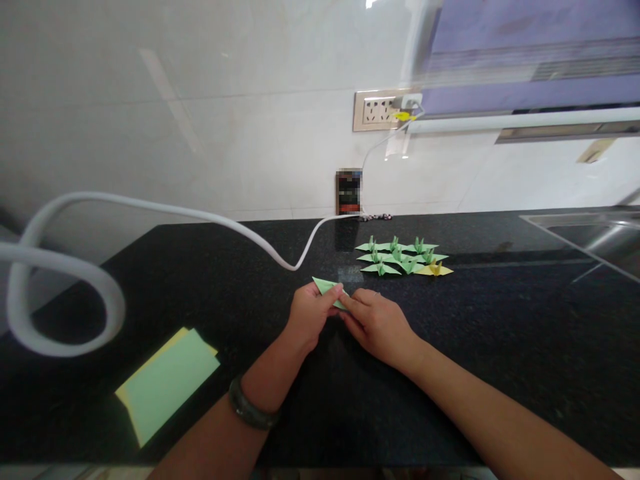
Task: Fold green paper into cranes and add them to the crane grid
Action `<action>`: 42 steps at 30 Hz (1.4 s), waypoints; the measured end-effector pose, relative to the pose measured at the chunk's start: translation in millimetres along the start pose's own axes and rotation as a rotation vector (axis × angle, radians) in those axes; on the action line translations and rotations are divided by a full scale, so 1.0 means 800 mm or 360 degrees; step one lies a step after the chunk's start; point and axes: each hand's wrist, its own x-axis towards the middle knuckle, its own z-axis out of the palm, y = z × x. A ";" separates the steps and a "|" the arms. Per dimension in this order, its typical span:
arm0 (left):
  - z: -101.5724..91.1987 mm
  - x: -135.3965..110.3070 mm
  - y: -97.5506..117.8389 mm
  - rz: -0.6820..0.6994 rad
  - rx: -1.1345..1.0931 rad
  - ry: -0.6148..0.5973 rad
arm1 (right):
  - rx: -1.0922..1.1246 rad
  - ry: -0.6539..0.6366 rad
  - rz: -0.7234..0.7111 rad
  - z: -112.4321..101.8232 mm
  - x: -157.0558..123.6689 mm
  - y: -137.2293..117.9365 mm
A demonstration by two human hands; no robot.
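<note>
A small folded piece of green paper (325,285) is pinched between both hands, just above the dark countertop. My left hand (311,313) grips it from the left with the thumb on top. From the right, my right hand (376,323) presses its fingers on the paper's lower right part, hiding some of it. Beyond the hands stand several green paper cranes (397,255) in close rows, with one yellow paper crane (435,269) at the front right. A stack of green and yellow paper sheets (170,383) lies left of my left forearm.
A thick white cable (225,227) loops over the left side of the black countertop (500,320). Leaning on the wall is a phone-like object (349,192), blurred out, with a cord up to a wall socket (379,111). A metal sink (595,233) lies at far right.
</note>
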 end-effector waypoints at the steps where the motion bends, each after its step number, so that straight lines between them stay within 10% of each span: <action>1: -0.001 0.000 -0.001 0.0007 0.0013 0.0015 | 0.0006 -0.0003 0.0001 0.000 0.000 0.000; 11: -0.003 0.000 0.002 0.0010 -0.0029 0.0098 | 0.0393 0.0183 -0.0008 0.003 0.001 0.003; 16: 0.001 -0.006 0.001 0.0000 0.0142 -0.0020 | 0.0889 0.0542 0.0389 0.011 0.006 0.014; 31: 0.005 -0.010 0.000 0.0148 0.0387 0.0063 | 0.1115 0.0238 0.0337 0.017 0.008 0.014; 42: 0.004 -0.008 0.001 0.0039 0.0189 -0.0221 | 0.1167 0.0340 0.0452 0.015 0.008 0.017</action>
